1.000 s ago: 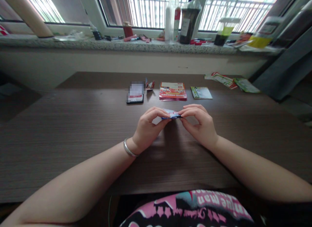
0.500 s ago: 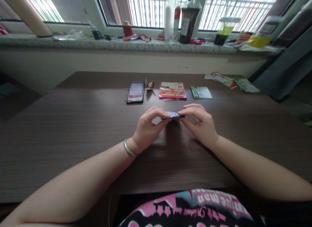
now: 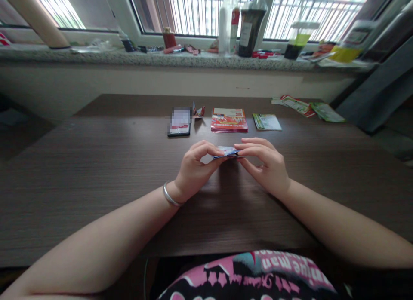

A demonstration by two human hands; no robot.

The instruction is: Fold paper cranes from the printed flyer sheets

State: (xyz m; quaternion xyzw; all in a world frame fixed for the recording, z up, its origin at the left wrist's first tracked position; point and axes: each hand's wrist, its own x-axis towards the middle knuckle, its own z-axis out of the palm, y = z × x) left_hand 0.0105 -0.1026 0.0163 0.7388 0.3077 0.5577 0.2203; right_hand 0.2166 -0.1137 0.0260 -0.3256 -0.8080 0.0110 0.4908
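Observation:
A small folded piece of blue-and-white printed paper [image 3: 228,151] is held just above the tabletop, seen nearly edge-on. My left hand [image 3: 200,164] pinches its left end between thumb and fingers; a silver bangle circles that wrist. On the other end, my right hand [image 3: 265,162] has its thumb below and fingertips on top, at a slightly raised flap with a dark gap under it. Fingers hide both ends of the paper. Beyond the hands lie a stack of red printed leaflets [image 3: 229,120] and a small stack of green-and-white cards [image 3: 267,122].
A phone [image 3: 179,123] lies left of the leaflets, with a small folded red paper piece [image 3: 198,112] beside it. Green and red packets [image 3: 298,105] rest at the table's back right. Bottles and a dark cup [image 3: 249,31] crowd the windowsill [image 3: 193,62].
The right fingers have shifted slightly on the paper, and its right edge has lifted into a flap with a gap. My left hand stays almost still.

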